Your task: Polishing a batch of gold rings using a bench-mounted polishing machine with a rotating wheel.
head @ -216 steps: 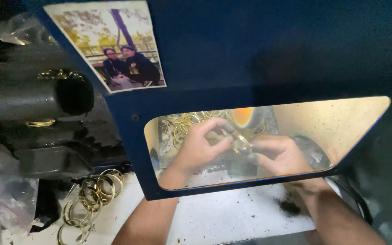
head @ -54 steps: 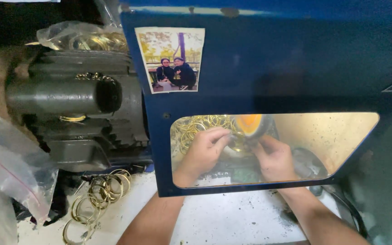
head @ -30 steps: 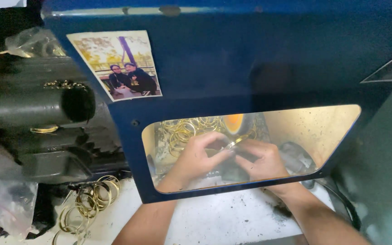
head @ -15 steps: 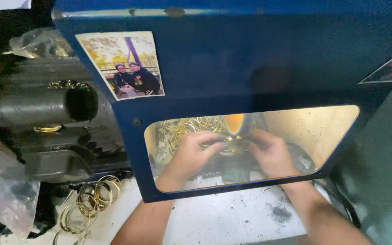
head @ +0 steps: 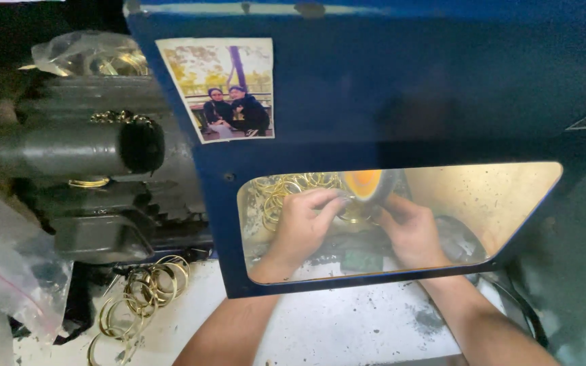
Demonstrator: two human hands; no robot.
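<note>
Both my hands reach under a blue shield point(head: 388, 102) and show through its clear window point(head: 510, 196). My left hand point(head: 303, 227) and my right hand point(head: 408, 230) pinch a gold ring point(head: 355, 215) together, held against the small orange-lit wheel point(head: 363, 183) just above. A heap of gold rings point(head: 283, 190) lies behind my left hand inside the window.
A dark grey motor point(head: 83, 163) stands at the left with a plastic bag of rings point(head: 86, 57) on top. Several loose gold rings point(head: 140, 301) lie on the white bench point(head: 347, 329). A clear bag point(head: 8, 264) sits far left. A photo point(head: 217, 88) is stuck on the shield.
My hands have stayed behind the window, working the ring at the wheel with small shifts. The view has drifted slightly; the shield sits further right than a second ago.
</note>
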